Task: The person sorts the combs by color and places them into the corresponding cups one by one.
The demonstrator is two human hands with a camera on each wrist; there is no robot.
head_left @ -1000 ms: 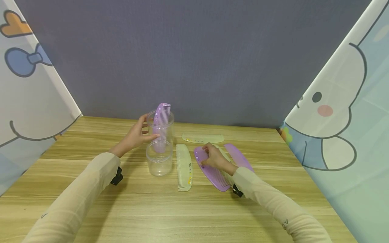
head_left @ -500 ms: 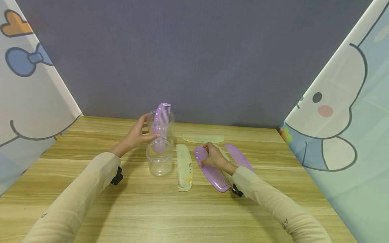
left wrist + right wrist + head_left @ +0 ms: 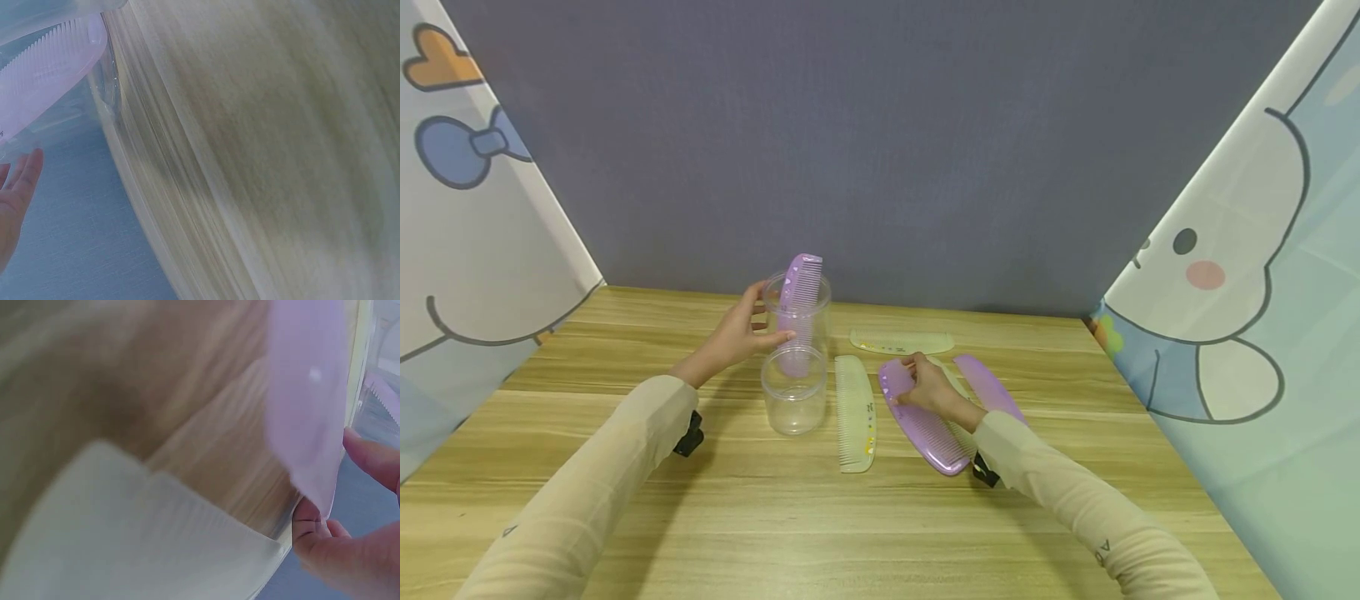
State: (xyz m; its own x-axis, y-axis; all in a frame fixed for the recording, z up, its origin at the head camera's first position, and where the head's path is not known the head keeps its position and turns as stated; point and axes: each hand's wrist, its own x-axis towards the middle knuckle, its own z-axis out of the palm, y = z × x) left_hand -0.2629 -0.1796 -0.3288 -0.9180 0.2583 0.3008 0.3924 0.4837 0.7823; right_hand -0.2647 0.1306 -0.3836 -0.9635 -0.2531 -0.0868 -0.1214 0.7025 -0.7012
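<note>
My left hand (image 3: 733, 337) holds the rear clear plastic cup (image 3: 822, 332) from its left, thumb in front and fingers behind. A purple comb (image 3: 802, 287) leans inside that cup, its top above the rim. My right hand (image 3: 931, 390) pinches another purple comb (image 3: 931, 437) near its far end. The right wrist view has the thumb on one face of this comb (image 3: 309, 381) and curled fingers at its edge. A pale green comb (image 3: 951, 379) lies partly hidden under the right hand. In the left wrist view, fingertips touch or nearly touch the cup.
A second clear cup (image 3: 793, 408) stands in front of the rear one. One pale green comb (image 3: 856, 414) lies right of it, another (image 3: 901, 342) farther back. A third purple comb (image 3: 988, 387) lies beyond the right wrist. A grey panel (image 3: 850, 150) borders the wooden table (image 3: 760, 525).
The near end of the pinched purple comb has shifted very slightly toward the front. Both hands and the cups stay practically where they were.
</note>
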